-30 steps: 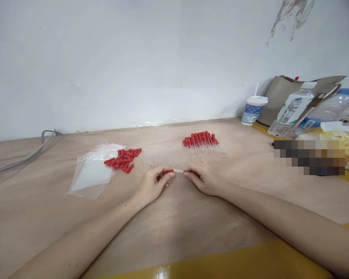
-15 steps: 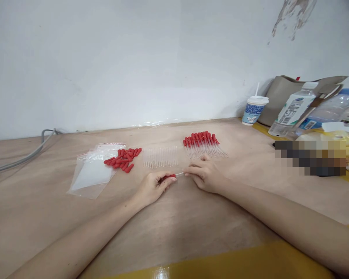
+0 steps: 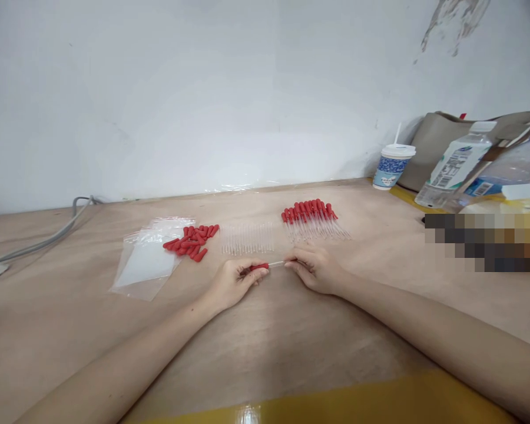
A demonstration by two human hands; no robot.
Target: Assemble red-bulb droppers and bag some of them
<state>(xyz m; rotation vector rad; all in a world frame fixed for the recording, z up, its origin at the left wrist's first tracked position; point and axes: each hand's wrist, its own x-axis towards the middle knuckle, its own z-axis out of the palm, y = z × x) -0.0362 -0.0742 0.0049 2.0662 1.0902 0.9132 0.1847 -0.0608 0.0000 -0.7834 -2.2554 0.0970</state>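
Observation:
My left hand [image 3: 235, 284] is closed round a red rubber bulb [image 3: 259, 267], whose open end points right. A thin clear dropper tube [image 3: 277, 264] runs from that end to my right hand [image 3: 311, 270], which pinches its far part between thumb and fingers. Just beyond my hands lies a row of clear tubes [image 3: 247, 238] without bulbs. To their left is a heap of loose red bulbs [image 3: 193, 240]. Behind my right hand, droppers with red bulbs [image 3: 311, 215] lie side by side, tips toward me.
Clear zip bags [image 3: 148, 259] lie at the left, near a grey cable [image 3: 59, 227]. At the back right stand a paper cup [image 3: 393, 166] with a straw, a plastic bottle [image 3: 461, 162] and a grey bag [image 3: 428, 141]. Yellow tape [image 3: 291, 403] runs along the near edge.
The fingers of my right hand have closed more around the tube's end. The whole view has shifted slightly; the bulb and tube stay together between my hands.

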